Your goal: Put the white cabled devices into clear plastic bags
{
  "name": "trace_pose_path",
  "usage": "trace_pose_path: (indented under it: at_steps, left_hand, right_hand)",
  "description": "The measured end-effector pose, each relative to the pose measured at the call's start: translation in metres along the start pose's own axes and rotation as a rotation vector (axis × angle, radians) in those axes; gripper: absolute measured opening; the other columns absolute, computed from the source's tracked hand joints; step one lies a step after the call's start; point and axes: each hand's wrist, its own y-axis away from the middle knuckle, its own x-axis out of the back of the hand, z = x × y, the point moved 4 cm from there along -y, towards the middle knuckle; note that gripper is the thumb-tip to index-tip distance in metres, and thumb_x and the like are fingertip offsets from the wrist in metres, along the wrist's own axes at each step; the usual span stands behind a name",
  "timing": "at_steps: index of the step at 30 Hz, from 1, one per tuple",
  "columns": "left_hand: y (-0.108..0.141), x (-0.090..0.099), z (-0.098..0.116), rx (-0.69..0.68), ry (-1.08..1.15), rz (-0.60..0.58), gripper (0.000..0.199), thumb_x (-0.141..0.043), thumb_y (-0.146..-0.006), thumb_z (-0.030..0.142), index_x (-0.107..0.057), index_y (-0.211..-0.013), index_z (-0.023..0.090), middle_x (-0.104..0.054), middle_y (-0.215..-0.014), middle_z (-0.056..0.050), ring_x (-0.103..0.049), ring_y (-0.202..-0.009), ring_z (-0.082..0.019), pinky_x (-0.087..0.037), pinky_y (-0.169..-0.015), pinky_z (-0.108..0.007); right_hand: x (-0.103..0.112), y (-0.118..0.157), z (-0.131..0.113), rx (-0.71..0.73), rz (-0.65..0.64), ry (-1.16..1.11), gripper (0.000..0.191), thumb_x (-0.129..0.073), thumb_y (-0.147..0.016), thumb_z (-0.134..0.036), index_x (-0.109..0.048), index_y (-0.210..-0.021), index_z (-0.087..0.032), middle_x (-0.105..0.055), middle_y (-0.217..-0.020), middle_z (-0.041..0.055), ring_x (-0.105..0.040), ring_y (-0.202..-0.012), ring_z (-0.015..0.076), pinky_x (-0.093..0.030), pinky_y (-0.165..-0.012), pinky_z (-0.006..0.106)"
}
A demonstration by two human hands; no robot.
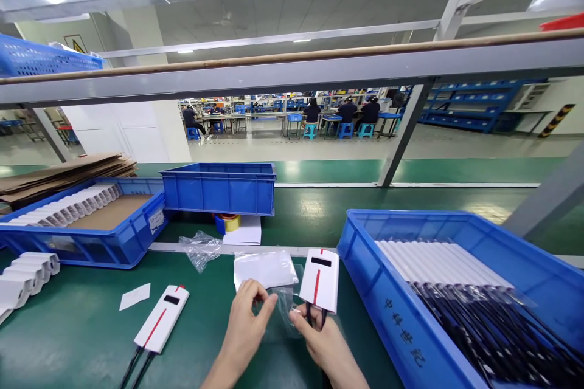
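My right hand (326, 343) is closed around the black cables at the lower end of a white flat device (322, 279) with a dark window and a red stripe. A clear plastic bag (285, 310) hangs by my right fingertips, and its edges are hard to make out. My left hand (246, 328) is beside the bag, fingers curled and thumb apart from them, with nothing visible in between. Just beyond it lies a stack of clear bags over white paper (265, 268). A second white device (162, 319) with two black cables rests on the green table to the left.
At right, a blue bin (378, 310) holds several bagged devices with black cables. Another blue bin (104, 246) at left contains white sleeves; more white sleeves (27, 279) lie before it. A blue crate (219, 188), crumpled plastic (201, 249) and a paper slip (135, 296) are nearby.
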Motion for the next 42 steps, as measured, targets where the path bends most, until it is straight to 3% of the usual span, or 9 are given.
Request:
trace_pose_path:
  at_steps: [4,9,16,24,28,31,34,37,42]
  left_hand:
    - [0.011,-0.018,0.0,0.123,0.025,-0.071,0.029,-0.062,-0.089,0.04,-0.048,-0.07,0.023,-0.056,-0.076,-0.002,-0.053,-0.073,-0.021,-0.04,-0.069,-0.03]
    - [0.011,-0.027,-0.002,0.143,0.082,-0.137,0.022,-0.052,-0.09,0.032,-0.048,-0.071,0.022,-0.056,-0.077,-0.003,-0.052,-0.072,-0.02,-0.039,-0.068,-0.03]
    - [0.013,-0.018,0.0,0.145,0.132,-0.293,0.023,-0.055,-0.092,0.033,-0.053,-0.073,0.02,-0.056,-0.076,-0.001,-0.051,-0.07,-0.017,-0.038,-0.066,-0.027]
    - [0.011,0.001,0.012,0.169,0.098,-0.333,0.034,-0.056,-0.092,0.04,-0.049,-0.065,0.021,-0.057,-0.071,-0.001,-0.05,-0.068,-0.018,-0.036,-0.064,-0.027]
    - [0.008,0.011,0.006,0.129,0.194,-0.259,0.035,-0.045,-0.102,0.049,-0.067,-0.101,0.022,-0.07,-0.105,-0.008,-0.061,-0.101,-0.025,-0.045,-0.091,-0.033]
    - [0.009,0.009,-0.002,0.125,0.312,-0.361,0.038,-0.049,-0.102,0.05,-0.063,-0.127,0.025,-0.065,-0.131,-0.01,-0.056,-0.125,-0.027,-0.039,-0.11,-0.036]
    - [0.009,0.004,-0.007,0.15,0.4,-0.43,0.04,-0.059,-0.098,0.052,-0.065,-0.122,0.021,-0.068,-0.118,-0.01,-0.061,-0.112,-0.025,-0.044,-0.1,-0.034]
    - [0.007,0.002,-0.01,0.192,0.45,-0.389,0.041,-0.066,-0.091,0.058,-0.065,-0.093,0.017,-0.066,-0.089,-0.005,-0.059,-0.086,-0.02,-0.046,-0.082,-0.029]
    - [0.009,-0.002,-0.01,0.304,0.494,-0.443,0.048,-0.065,-0.086,0.066,-0.056,-0.082,0.019,-0.051,-0.063,0.004,-0.047,-0.057,-0.013,-0.039,-0.056,-0.025]
  right_hand:
    - [-0.005,0.001,0.001,0.007,-0.076,0.032,0.049,-0.076,-0.072,-0.067,-0.066,-0.071,-0.019,-0.064,-0.071,0.0024,-0.058,-0.074,0.0227,-0.047,-0.072,0.033]
    - [-0.01,0.003,0.004,0.002,-0.142,0.056,0.045,-0.078,-0.072,-0.061,-0.068,-0.075,-0.018,-0.066,-0.072,0.0031,-0.058,-0.073,0.023,-0.045,-0.071,0.034]
    - [-0.002,0.003,-0.001,-0.01,-0.15,0.126,0.04,-0.07,-0.078,-0.057,-0.06,-0.065,-0.02,-0.056,-0.063,-0.001,-0.05,-0.065,0.019,-0.037,-0.064,0.031]
    - [0.013,-0.003,-0.004,-0.023,-0.094,0.181,0.042,-0.07,-0.08,-0.06,-0.064,-0.074,-0.019,-0.057,-0.07,-0.0005,-0.048,-0.071,0.0193,-0.035,-0.068,0.032]
    - [0.002,0.005,-0.005,-0.107,-0.152,0.058,0.053,-0.07,-0.074,-0.074,-0.058,-0.07,-0.022,-0.042,-0.058,-0.0069,-0.031,-0.052,0.0112,-0.025,-0.052,0.029]
    - [-0.002,0.011,-0.007,-0.196,-0.206,-0.025,0.057,-0.07,-0.071,-0.079,-0.053,-0.07,-0.024,-0.022,-0.05,-0.0141,-0.01,-0.045,0.0067,-0.012,-0.045,0.027]
    - [0.0,0.012,-0.009,-0.247,-0.235,-0.077,0.057,-0.072,-0.072,-0.077,-0.05,-0.072,-0.024,-0.016,-0.051,-0.0164,-0.004,-0.047,0.0057,-0.006,-0.045,0.025]
    - [0.001,0.009,-0.01,-0.254,-0.266,-0.106,0.056,-0.075,-0.071,-0.074,-0.052,-0.073,-0.023,-0.025,-0.051,-0.0151,-0.01,-0.045,0.0053,-0.009,-0.044,0.024]
    - [-0.007,0.008,-0.013,-0.193,-0.363,-0.136,0.052,-0.089,-0.059,-0.063,-0.069,-0.07,-0.017,-0.059,-0.065,-0.0012,-0.05,-0.063,0.0136,-0.04,-0.061,0.026]
